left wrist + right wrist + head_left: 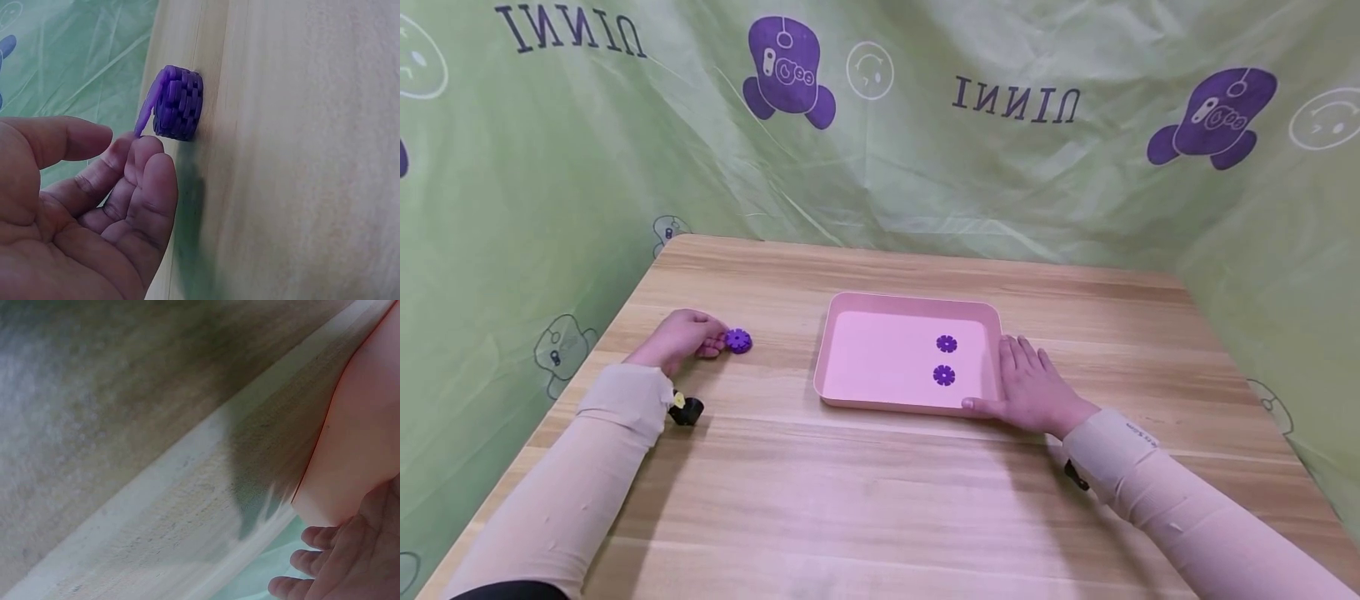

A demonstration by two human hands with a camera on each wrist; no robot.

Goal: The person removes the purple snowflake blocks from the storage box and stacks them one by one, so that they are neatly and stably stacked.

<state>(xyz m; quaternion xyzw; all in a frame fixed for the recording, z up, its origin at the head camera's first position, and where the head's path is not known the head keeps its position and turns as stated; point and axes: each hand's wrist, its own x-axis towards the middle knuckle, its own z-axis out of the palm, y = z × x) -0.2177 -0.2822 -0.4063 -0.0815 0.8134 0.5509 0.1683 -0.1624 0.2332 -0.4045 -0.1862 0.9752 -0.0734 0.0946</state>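
At the table's left, a short stack of purple notched snowflake discs (184, 106) stands beside my left hand (688, 336). The top disc (151, 103) is tilted, its raised edge at the fingertips of my left hand. In the left wrist view the thumb stands apart from that disc, and the other fingers are loosely bent. My right hand (1033, 390) rests with straight fingers against the right side of a pink tray (857, 404), its thumb along the front rim. Two purple discs, one farther back (947, 343) and one nearer (943, 375), lie flat in the tray.
The wood-grain table (850, 500) is bordered at the back and sides by a green printed curtain (880, 167). A small black wrist device (686, 410) sits below my left cuff, another (1076, 476) beneath the right cuff.
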